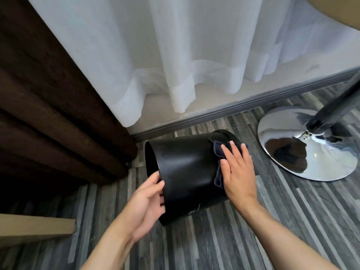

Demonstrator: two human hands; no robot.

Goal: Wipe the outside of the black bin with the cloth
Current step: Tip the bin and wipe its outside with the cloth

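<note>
The round black plastic bin (187,172) lies tipped on its side on the grey striped wood-look floor (224,240), its open mouth turned towards the dark brown curtain (48,106) and its base pointing at the shiny chrome disc base of a stand (311,152). The left hand (148,203) grips the rim at the open end, thumb curled over the edge and fingers wrapped beneath. The right hand (237,172) lies flat with fingers spread, pressing a small dark grey-purple cloth (218,158) against the bin's outer wall near the base end. Behind, a sheer white curtain (175,55) hangs just short of the skirting
</note>
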